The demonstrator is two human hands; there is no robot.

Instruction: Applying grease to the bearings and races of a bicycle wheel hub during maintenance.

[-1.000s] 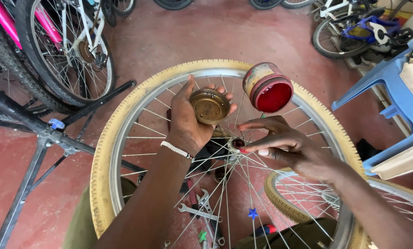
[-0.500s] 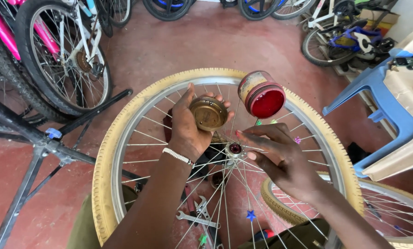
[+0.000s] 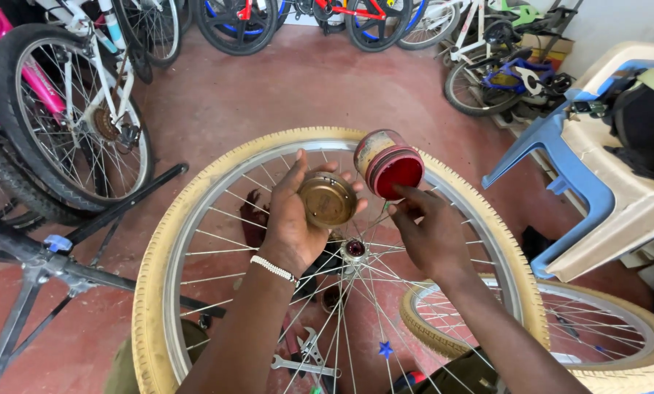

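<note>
My left hand (image 3: 290, 219) holds a round brass-coloured lid (image 3: 328, 198) against its palm. Its fingertips seem to hold a small jar (image 3: 387, 164) of red grease too, tilted with its mouth toward me. My right hand (image 3: 429, 233) is raised to the jar, its index fingertip at the red mouth and holding nothing else. Both hands hover above a spoked bicycle wheel with a cream tyre (image 3: 159, 270) that lies flat in front of me. Its hub (image 3: 355, 249) is just below the hands.
A second cream-tyred wheel (image 3: 612, 357) lies lower right. Wrenches (image 3: 306, 362) rest on the red floor under the spokes. Stacked blue and cream plastic chairs (image 3: 604, 190) stand at right, a black repair stand (image 3: 64, 255) at left, and several bicycles (image 3: 71, 117) line the back.
My right hand has lifted from the hub area up to the mouth of the jar. My left hand has kept the lid and jar in about the same place.
</note>
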